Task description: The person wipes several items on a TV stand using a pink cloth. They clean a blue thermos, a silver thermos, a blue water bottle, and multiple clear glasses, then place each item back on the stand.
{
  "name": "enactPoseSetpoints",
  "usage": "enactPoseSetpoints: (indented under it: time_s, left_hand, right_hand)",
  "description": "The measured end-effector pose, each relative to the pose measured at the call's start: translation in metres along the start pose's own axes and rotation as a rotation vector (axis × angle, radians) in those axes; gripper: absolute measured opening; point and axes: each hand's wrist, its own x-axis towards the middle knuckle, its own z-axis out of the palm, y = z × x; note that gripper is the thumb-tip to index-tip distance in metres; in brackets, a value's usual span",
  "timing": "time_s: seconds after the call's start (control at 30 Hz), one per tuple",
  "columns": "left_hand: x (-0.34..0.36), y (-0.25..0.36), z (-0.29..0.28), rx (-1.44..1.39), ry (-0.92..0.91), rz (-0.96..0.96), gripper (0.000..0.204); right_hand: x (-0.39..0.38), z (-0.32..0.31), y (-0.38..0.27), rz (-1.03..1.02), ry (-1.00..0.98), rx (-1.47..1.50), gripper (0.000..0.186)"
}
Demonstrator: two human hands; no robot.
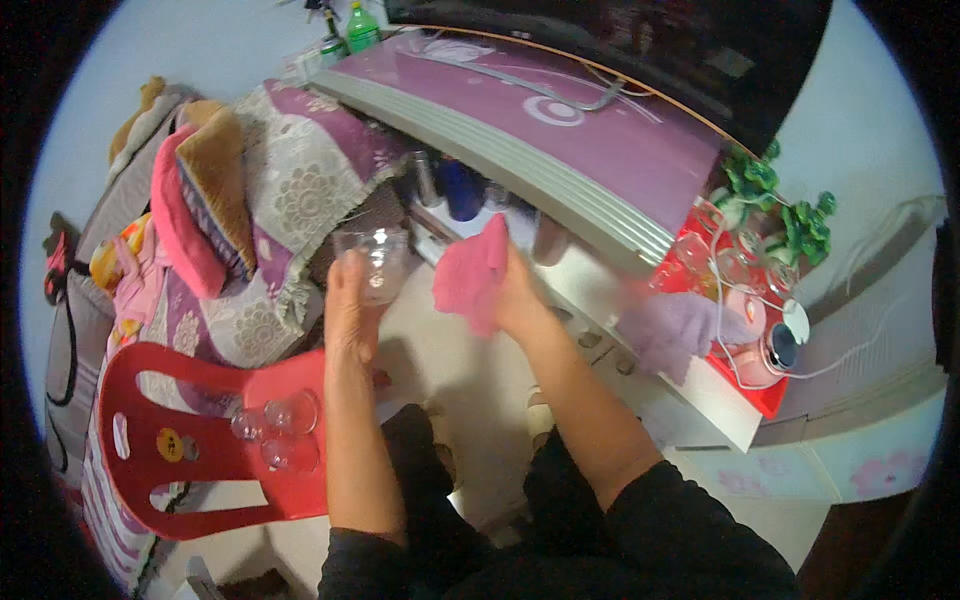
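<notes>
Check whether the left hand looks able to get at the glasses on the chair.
Probably yes: the glasses on the chair sit uncovered beside the left forearm. The left hand holds a clear container, so would likely need freeing first.

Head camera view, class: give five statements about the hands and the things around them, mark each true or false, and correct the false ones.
1. The left hand holds a clear cup. True.
2. The right hand holds a blue cloth. False: the right hand holds a pink cloth.
3. More clear cups rest on the red chair. True.
4. The green bottle stands to the right of the television. False: the green bottle is to its left.
5. The red chair is to the person's left. True.
</notes>
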Motion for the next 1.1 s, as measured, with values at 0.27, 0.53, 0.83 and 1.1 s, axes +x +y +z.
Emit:
enactPoseSetpoints:
  time_s: [0.27, 0.53, 0.83, 1.1]
  left_hand:
    - [0.002, 0.002, -0.003, 0.174, -0.146, 0.011, 0.047]
    - [0.000, 0.002, 0.014, 0.305, -0.133, 0.118, 0.045]
    - [0.004, 0.002, 0.013, 0.231, -0.148, 0.221, 0.052]
    - [-0.012, 0.013, 0.021, 0.394, -0.210, 0.361, 0.046]
  right_hand:
    - [-0.037, 0.056, -0.029, -0.445, -0.029, -0.231, 0.047]
    - [-0.042, 0.056, -0.006, -0.370, -0.093, -0.638, 0.037]
    - [-0.053, 0.078, 0.026, -0.194, -0.282, -0.879, 0.026]
    - [-0.059, 0.086, 0.030, -0.093, -0.233, -0.707, 0.060]
